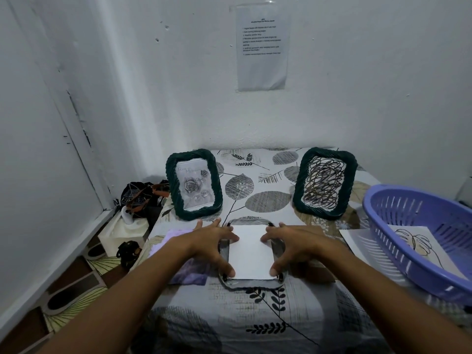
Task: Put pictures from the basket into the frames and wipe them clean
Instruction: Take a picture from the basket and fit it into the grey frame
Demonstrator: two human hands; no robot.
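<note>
A picture frame lies face down at the middle of the table, with a white picture sheet lying in its back. My left hand presses the sheet's left edge with spread fingers and thumb. My right hand presses the right edge the same way. Two dark green frames stand at the back: the left one holds a rose picture, the right one holds a scribble picture. A purple basket at the right holds a leaf drawing. A lilac cloth lies under my left forearm.
A brown backing board lies under my right wrist. Another sheet lies beside the basket. The table carries a leaf-patterned cloth. Bags and a white box sit on the floor at the left, by the wall.
</note>
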